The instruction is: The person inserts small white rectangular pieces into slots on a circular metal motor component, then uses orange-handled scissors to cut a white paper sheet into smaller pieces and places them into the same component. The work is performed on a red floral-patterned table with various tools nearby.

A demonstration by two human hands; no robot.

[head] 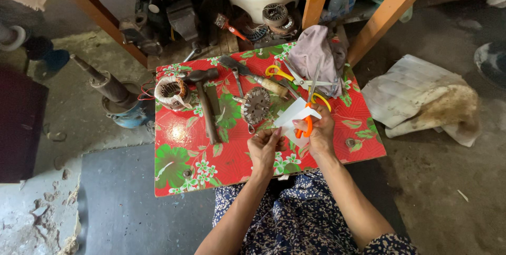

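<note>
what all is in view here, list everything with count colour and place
board: 1, red with a flower print, on the lap
white sheet: 1, white, held over the board
orange scissors: 1, in the right hand, at the sheet
yellow scissors: 1, upper board
hammer: 1, dark, board centre-left
wound stator: 1, copper and white, board's left edge
rotor: 1, grey, board centre
screwdriver: 1, wooden handle, upper board
cloth: 1, pale mauve, top right corner of board
left hand: 1, fingers on the sheet's lower edge
right hand: 1, working the orange scissors
</note>
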